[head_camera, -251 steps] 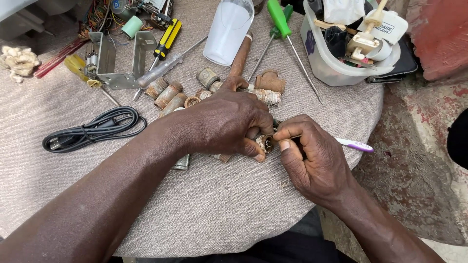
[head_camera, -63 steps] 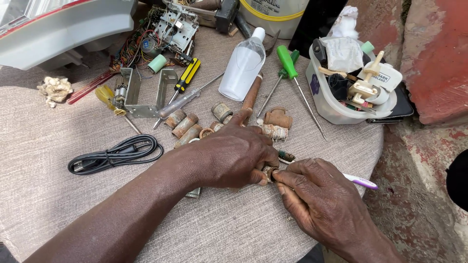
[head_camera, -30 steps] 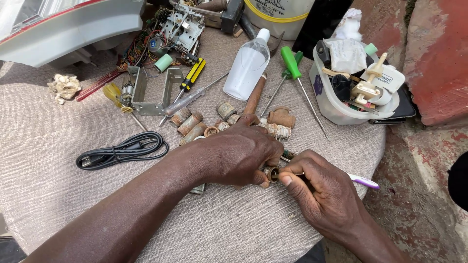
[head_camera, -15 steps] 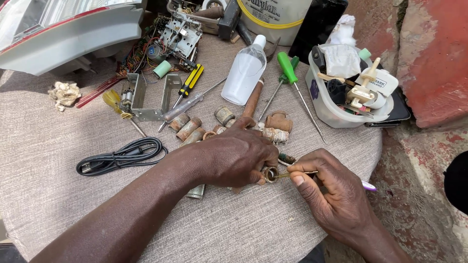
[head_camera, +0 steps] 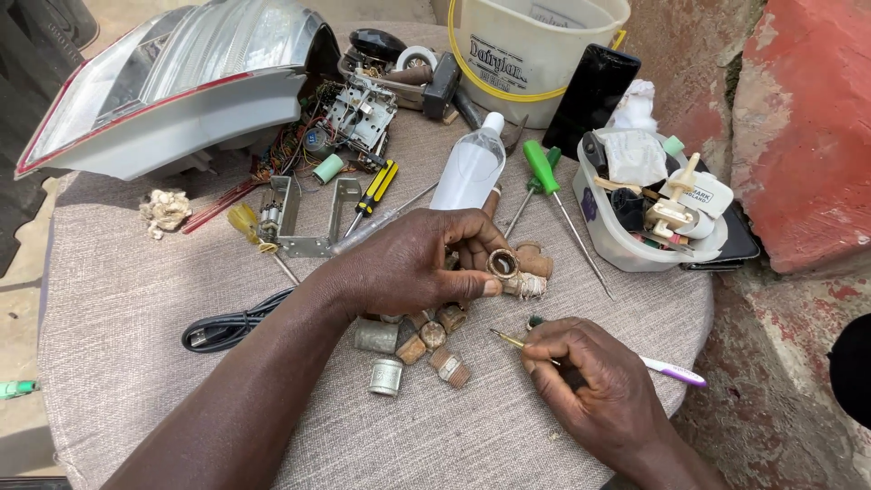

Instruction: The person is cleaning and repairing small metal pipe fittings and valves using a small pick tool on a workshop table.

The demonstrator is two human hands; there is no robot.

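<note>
The left hand (head_camera: 413, 268) is raised slightly over the grey fabric-covered round table (head_camera: 118, 299), fingers closed on a small brass-coloured ring-shaped fitting (head_camera: 502, 264), which is pinched between thumb and fingertips with its open end facing the camera. The right hand (head_camera: 594, 381) rests on the table nearer the person, fingers clamped together on a thin pointed tool with a white and purple handle (head_camera: 671, 370); the metal tip projects to the left, clear of the fitting. A cluster of short corroded cylindrical metal fittings (head_camera: 413, 340) lies on the table directly below the left hand. A green-handled screwdriver (head_camera: 544, 172) and a clear plastic bottle (head_camera: 469, 170) lie beyond the left hand. A white plastic tub of small parts (head_camera: 626, 245) stands to the right. A coiled black power cable (head_camera: 227, 327) lies to the left.
</note>
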